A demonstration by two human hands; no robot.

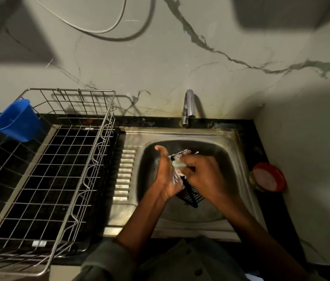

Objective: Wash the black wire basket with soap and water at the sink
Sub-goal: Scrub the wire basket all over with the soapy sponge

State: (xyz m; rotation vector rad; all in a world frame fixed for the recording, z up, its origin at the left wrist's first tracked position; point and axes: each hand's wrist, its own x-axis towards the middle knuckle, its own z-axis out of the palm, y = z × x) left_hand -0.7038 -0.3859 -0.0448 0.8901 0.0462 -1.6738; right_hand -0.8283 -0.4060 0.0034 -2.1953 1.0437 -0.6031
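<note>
While hands (184,171) grip it, basket (188,194) overhangs sink (231,138).

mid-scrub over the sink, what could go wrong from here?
1. Both hands are soapy: the left hand and right hand could lose the foamy black basket and drop it into the sink.
2. The green scrubber may snag on the wires.
3. No water visibly runs from the tap, so suds may stay unless it is rinsed.
</note>
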